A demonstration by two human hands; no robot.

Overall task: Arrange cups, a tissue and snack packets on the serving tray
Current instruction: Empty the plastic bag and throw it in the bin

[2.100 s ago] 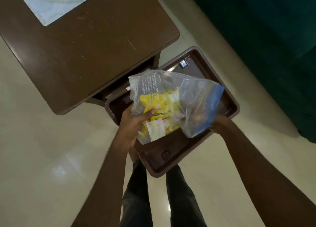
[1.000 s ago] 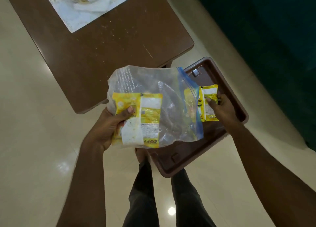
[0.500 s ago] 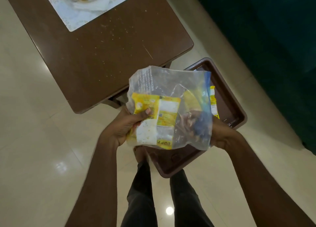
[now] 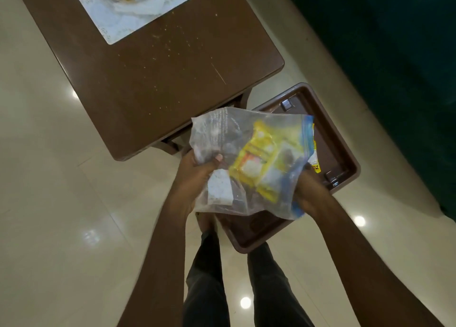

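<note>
Above tray [image 4: 332, 134]: left hand [image 4: 195, 176] grips limp, slippery zip bag [image 4: 222, 129]; right hand [image 4: 312, 193]: grip hidden. Packets [image 4: 264, 154] likely light; pinch an edge.

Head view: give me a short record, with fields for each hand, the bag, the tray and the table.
left hand: grips the clear zip bag's left side, thumb on top
right hand: at the bag's blue zip edge, fingers hidden
bag contents: yellow snack packets
tray: brown, under the bag, one packet lying in it
table: brown, white placemat at far end
</note>
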